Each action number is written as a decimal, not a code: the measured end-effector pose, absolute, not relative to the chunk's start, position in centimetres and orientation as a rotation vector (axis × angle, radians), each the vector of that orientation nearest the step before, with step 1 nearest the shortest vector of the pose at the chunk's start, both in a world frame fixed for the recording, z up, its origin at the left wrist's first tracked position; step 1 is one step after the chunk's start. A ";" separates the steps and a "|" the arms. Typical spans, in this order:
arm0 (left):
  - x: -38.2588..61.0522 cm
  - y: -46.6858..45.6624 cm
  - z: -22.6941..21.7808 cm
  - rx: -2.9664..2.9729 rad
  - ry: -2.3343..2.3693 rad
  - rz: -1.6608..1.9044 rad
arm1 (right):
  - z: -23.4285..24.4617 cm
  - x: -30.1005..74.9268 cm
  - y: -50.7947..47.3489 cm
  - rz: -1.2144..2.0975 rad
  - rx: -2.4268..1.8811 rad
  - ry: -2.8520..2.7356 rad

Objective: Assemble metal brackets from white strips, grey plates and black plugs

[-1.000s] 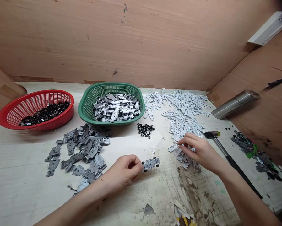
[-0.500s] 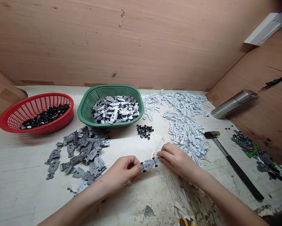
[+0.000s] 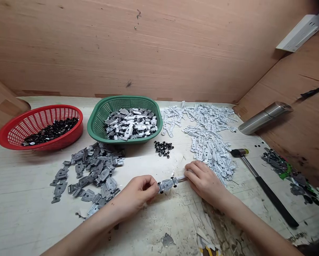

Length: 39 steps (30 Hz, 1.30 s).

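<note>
Between the thumb and fingers of my left hand (image 3: 140, 192) is the rear end of a grey toy car chassis (image 3: 166, 185) with small black wheels at both ends. My right hand (image 3: 203, 177) is closed at the edge of the white pile, its fingertips on a slim pale plastic part (image 3: 181, 178). That part points at the front of the chassis; whether the two touch is unclear. Beyond them lies a heap of small black wheels (image 3: 163, 148). White car parts (image 3: 206, 149) are piled past my right hand, and loose grey chassis (image 3: 95, 174) lie left of my left hand.
A green basket (image 3: 91, 126) holds assembled grey and white pieces. A red basket (image 3: 76, 133) holds black parts. To the right lie a hammer (image 3: 271, 195), a steel cylinder (image 3: 266, 117) and mixed dark and green pieces (image 3: 284, 170). Cardboard walls (image 3: 149, 53) enclose the table.
My right hand has moved slightly right, and the slim pale part now shows between its fingers and the chassis. The chassis in my left hand has shifted slightly left.
</note>
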<state>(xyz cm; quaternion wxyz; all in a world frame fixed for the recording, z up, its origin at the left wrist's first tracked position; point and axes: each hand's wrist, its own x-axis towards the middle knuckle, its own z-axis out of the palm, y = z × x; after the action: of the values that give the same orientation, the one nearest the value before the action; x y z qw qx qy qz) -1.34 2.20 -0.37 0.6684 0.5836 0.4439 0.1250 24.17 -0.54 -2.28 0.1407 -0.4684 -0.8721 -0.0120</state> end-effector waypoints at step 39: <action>-1.4 1.8 1.4 1.425 0.967 0.324 | 0.5 20.7 -0.3 1.785 -1.315 -1.112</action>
<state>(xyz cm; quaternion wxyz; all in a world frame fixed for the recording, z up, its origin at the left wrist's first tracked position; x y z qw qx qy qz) -1.36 1.84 1.36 0.6401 0.6249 0.4238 0.1423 20.74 -0.34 0.46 0.3248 -0.5016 -0.4239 0.6806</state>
